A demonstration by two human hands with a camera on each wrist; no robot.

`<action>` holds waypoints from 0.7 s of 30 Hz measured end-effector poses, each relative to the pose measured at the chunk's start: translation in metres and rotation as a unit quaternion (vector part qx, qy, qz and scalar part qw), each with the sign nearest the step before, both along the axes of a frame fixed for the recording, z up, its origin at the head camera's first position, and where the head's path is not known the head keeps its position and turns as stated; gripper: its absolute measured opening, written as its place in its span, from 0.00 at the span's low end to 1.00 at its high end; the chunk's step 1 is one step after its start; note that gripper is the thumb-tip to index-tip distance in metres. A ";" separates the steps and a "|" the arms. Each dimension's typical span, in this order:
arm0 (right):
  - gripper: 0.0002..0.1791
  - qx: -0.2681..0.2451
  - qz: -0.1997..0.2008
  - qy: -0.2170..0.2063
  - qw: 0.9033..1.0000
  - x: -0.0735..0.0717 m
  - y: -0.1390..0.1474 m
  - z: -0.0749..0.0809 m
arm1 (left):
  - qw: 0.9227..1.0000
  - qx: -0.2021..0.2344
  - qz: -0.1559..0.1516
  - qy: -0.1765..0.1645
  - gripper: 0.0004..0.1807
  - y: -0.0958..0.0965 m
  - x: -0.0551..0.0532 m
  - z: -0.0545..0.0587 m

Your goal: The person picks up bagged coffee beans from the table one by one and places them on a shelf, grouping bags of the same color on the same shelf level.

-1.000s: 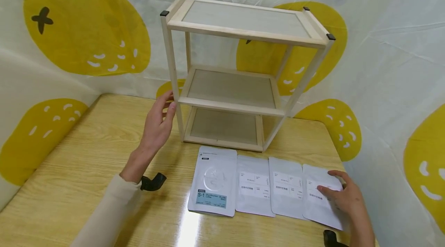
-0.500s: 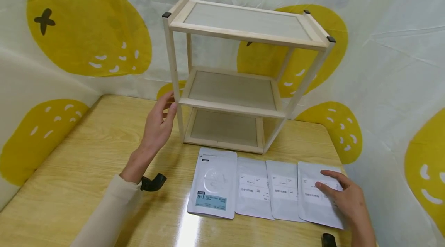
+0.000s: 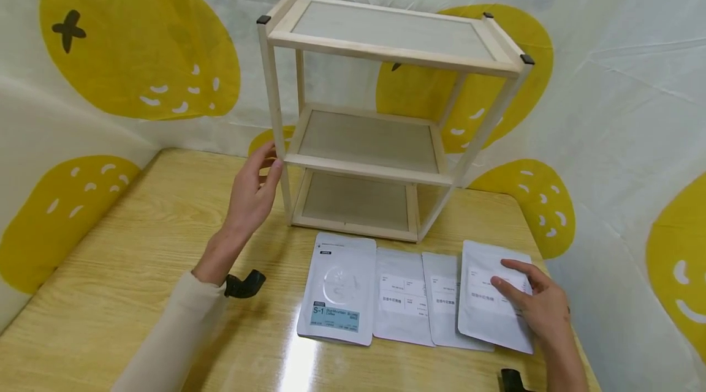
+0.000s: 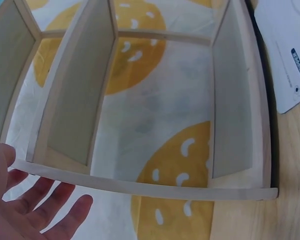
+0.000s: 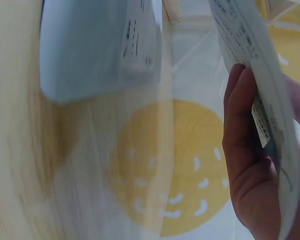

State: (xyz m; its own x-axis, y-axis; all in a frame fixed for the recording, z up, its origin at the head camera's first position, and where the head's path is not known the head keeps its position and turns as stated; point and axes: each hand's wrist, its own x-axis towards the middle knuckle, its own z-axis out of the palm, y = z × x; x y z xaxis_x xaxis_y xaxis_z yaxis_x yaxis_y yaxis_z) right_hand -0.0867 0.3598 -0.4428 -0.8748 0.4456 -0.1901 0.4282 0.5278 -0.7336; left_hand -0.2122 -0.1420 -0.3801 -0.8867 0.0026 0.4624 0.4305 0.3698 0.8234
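Note:
In the head view my right hand [image 3: 537,303] pinches a white pouch [image 3: 485,318] with a printed label, thumb on the front face and fingers behind. The right wrist view shows this pouch [image 5: 272,105] edge-on, raised off the table. It overlaps a similar white pouch [image 3: 445,324], which lies flat beside another one [image 3: 405,324]. Leftmost in the row is a larger white coffee pouch [image 3: 342,285] with a blue label. My left hand [image 3: 254,193] holds the left front post of a three-tier wooden shelf [image 3: 366,169], thumb against the post at the middle tier [image 4: 65,125].
The shelf stands upright at the back of the wooden table [image 3: 165,226], its tiers bare. Behind it and at both sides hangs a white curtain [image 3: 618,135] with yellow fruit prints. Black wrist mounts [image 3: 244,283] stick out by both hands.
My right hand has lifted the rightmost pouch and moved it left and away from me, so it now covers part of its neighbour. My left hand stays at the shelf post.

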 end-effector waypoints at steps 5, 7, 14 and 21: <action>0.39 -0.030 0.019 0.012 0.999 0.000 -0.011 0.001 | 1.000 0.003 0.003 0.002 0.24 0.002 -0.002 0.003; 0.38 -0.038 0.030 0.016 0.999 -0.001 -0.016 0.001 | 1.000 0.003 0.006 0.004 0.24 0.003 -0.002 0.003; 0.38 -0.052 0.076 0.038 0.995 -0.003 -0.031 0.003 | 1.000 0.016 0.015 0.015 0.22 0.003 -0.005 0.004; 0.36 -0.093 0.119 0.059 0.987 -0.005 -0.048 0.004 | 1.000 0.023 0.017 0.001 0.22 0.002 -0.006 0.005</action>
